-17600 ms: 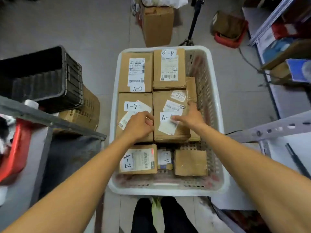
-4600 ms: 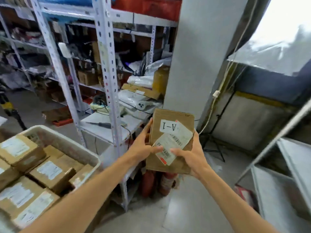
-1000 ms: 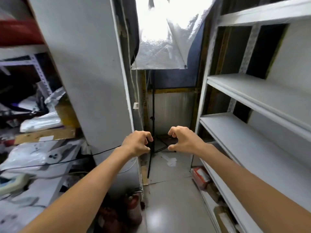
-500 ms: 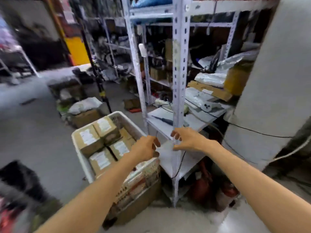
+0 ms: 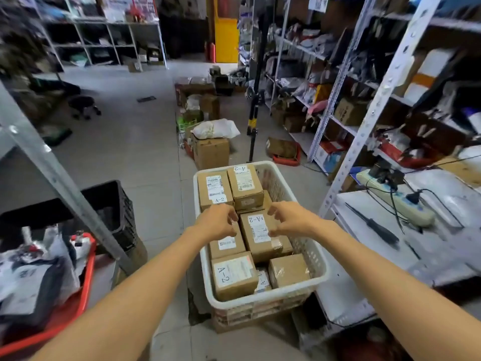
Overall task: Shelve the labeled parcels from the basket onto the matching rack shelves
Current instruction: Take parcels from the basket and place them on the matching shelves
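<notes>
Head view, white perforated plastic basket (image 5: 260,304) seen beside a white metal rack (image 5: 346,162), packed with brown cardboard parcels, left hand (image 5: 218,223) and right hand (image 5: 289,219) held over the middle A-2 labelled brown cardboard parcel (image 5: 263,238), fingers loosely curled, nothing gripped

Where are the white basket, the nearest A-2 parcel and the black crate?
white basket (image 5: 260,303), head view, on its near rim.
nearest A-2 parcel (image 5: 234,276), head view, on its top label.
black crate (image 5: 125,212), head view, on its right side wall.
</notes>
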The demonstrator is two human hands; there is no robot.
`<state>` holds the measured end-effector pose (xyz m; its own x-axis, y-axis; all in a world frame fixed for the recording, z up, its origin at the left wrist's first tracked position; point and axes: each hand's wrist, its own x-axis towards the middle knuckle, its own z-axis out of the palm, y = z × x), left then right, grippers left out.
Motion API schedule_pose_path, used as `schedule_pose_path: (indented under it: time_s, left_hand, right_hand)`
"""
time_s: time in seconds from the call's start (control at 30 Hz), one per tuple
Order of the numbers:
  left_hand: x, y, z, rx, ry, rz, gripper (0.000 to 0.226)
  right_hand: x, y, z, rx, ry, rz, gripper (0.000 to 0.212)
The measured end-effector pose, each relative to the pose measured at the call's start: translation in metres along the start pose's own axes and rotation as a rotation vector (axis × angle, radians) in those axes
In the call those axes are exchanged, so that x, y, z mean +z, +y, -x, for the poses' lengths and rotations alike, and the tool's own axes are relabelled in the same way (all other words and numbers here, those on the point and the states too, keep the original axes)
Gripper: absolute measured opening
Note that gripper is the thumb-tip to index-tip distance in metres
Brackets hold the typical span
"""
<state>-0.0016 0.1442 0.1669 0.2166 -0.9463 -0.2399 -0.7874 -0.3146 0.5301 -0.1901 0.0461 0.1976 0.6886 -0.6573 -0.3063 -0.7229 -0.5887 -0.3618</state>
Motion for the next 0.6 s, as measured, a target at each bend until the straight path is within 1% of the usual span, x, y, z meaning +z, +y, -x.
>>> schedule_pose_path:
  time_s: [0.17, 0.3, 0.43, 0.53, 0.6]
  left_hand:
    - [0.007, -0.035, -0.043, -0.046, -0.051, -0.010, 0.034]
    - [0.033, -0.054, -0.054, -0.090, -0.131, 0.010, 0.035]
    - [0.061, -0.074, -0.060, -0.169, -0.177, 0.053, 0.036]
    - [0.092, -0.092, -0.060, -0.222, -0.223, 0.065, 0.036]
    - [0.114, -0.105, -0.060, -0.253, -0.210, 0.079, 0.035]
  right_hand:
    - [0.018, 0.002, -0.052, 0.005, -0.087, -0.020, 0.057]
    - [0.047, 0.008, -0.075, 0.023, -0.219, -0.030, 0.059]
    - [0.082, 0.019, -0.100, 0.053, -0.290, -0.035, 0.061]
    - [0.125, 0.040, -0.114, 0.123, -0.329, -0.112, 0.054]
    - [0.158, 0.058, -0.122, 0.190, -0.362, -0.213, 0.049]
